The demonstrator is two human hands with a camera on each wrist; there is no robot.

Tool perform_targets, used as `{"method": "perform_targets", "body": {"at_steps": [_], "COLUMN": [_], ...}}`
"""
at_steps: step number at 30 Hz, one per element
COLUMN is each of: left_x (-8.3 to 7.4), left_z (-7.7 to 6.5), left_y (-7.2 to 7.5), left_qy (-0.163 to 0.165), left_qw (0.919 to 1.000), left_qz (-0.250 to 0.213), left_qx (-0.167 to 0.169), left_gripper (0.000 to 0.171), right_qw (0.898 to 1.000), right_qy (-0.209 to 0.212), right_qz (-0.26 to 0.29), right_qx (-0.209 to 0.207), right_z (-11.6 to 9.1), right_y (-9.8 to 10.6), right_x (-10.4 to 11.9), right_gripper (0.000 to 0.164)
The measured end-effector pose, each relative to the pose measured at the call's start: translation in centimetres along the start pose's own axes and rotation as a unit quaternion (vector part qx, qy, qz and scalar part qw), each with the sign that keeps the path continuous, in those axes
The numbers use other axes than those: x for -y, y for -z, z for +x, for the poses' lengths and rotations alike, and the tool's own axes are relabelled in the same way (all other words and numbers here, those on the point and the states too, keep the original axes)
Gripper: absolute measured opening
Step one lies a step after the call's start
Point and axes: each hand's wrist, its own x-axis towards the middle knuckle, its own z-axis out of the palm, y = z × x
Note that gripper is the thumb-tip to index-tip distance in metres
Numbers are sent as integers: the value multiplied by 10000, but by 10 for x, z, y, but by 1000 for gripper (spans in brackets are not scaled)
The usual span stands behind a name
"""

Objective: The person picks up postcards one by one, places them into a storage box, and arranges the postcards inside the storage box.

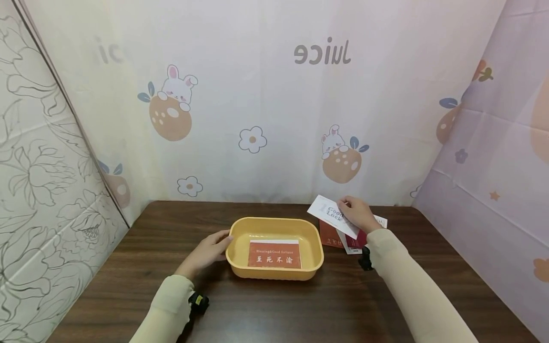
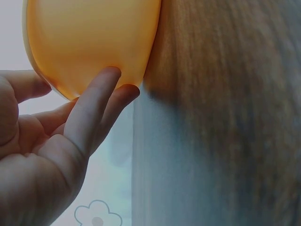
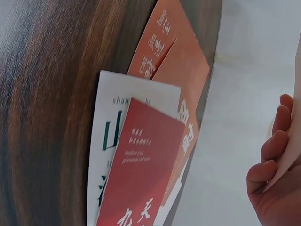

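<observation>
A yellow plastic basin [image 1: 274, 275] sits on the table, with an orange-red card [image 1: 274, 255] lettered in white lying inside. My left hand [image 1: 210, 250] grips the basin's left end. In the left wrist view, one digit of that hand [image 2: 61, 146] is at the rim and other fingertips [image 2: 110, 77] rest against the outer wall. Between thumb and fingers my right hand [image 1: 358, 214] pinches a white "Good Luck" card [image 1: 328, 214], raised over a pile of cards. That pile shows a dark red card [image 3: 146, 165] over a white card [image 3: 106, 89] and orange cards [image 3: 183, 66].
The dark wood table [image 1: 274, 309] carries the basin at its middle and the card pile to the right of it. A patterned curtain [image 1: 274, 105] hangs behind the far edge, with further printed cloth at both sides.
</observation>
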Motion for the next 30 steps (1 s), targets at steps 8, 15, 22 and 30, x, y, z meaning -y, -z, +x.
{"method": "perform_targets", "body": {"at_steps": [8,15,22,30], "left_x": [0,0,1,0], "left_z": [-1,-1,0,0], "left_y": [0,0,1,1], "left_qy": [4,-34,-105,-143], "left_qw": [10000,10000,9998,9998], "left_qz": [-45,-50,-62,-70], "left_qx": [-10,37,148,152], "left_gripper": [50,51,50,50], "right_qw": [9996,9985,9956,9909], "right_qy": [268,500,579,842], "right_qz": [49,-21,221,359], "right_qx": [75,209,709,984], "right_z": [4,6,2,0], "right_y": [-7,-15,-20,-23], "right_x": [12,31,55,71], "right_gripper": [30,27,25,28]}}
